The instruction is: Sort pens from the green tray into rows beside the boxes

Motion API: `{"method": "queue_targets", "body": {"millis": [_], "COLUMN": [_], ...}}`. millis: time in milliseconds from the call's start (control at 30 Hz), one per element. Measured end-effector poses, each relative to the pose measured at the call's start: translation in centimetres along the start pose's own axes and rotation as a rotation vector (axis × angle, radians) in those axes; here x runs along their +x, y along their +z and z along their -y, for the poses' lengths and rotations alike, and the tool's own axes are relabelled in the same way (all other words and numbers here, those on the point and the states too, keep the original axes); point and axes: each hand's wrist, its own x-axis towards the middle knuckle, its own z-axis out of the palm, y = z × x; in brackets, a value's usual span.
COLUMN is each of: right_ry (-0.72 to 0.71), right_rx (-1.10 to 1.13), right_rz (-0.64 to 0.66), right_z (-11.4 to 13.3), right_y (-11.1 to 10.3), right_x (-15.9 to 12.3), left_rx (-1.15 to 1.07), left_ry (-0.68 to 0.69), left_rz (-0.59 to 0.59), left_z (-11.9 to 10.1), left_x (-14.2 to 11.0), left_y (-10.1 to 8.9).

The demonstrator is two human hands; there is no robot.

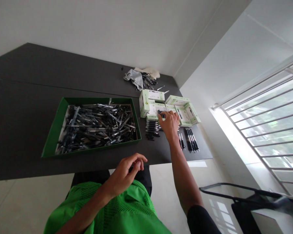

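My right hand (pixel 169 125) reaches over the row of pens and into the open green-and-white cartons (pixel 151 112). Its fingers bend down around dark pens (pixel 162 114), whose ends show at the fingertips; how many it grips is hidden. Beneath and beside this hand, a row of black pens (pixel 151 126) lies on the table. My left hand (pixel 128 170) hovers in front of the table's near edge, fingers curled toward the thumb, with nothing visible in it. To its upper left stands a green tray (pixel 50 133) heaped with loose pens (pixel 97 125).
Further right is another open carton (pixel 191 112), with sorted pens (pixel 191 139) in front of it near the dark table's (pixel 21 130) right end. Behind the cartons lie a grey cloth (pixel 134 78), a beige cloth (pixel 150 72) and more pens. A barred window (pixel 271 120) is at right.
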Motion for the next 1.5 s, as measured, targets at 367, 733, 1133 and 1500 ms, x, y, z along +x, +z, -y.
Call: {"method": "queue_targets", "body": {"millis": [367, 733, 1133, 1500], "right_ry": [0.163, 0.073, -0.251, -0.284], "right_rx": [-0.258, 0.465, 0.866, 0.117], "right_rz": [0.216, 0.124, 0.305, 0.181], "right_z": [2.7, 3.0, 8.9, 1.6], "right_y": [0.8, -4.6, -7.9, -3.0], "right_x": [3.2, -1.4, -16.0, -11.4], "left_rx": [-0.045, -0.032, 0.001, -0.077], "left_ry": [0.001, 0.109, 0.242, 0.153], "left_rz": [0.000, -0.161, -0.205, -0.296], "left_z": [-0.5, -0.7, -2.2, -2.8], "left_x": [-0.6, -1.1, -1.6, -1.8], "left_y": [-1.0, -1.1, -1.7, -2.9]}}
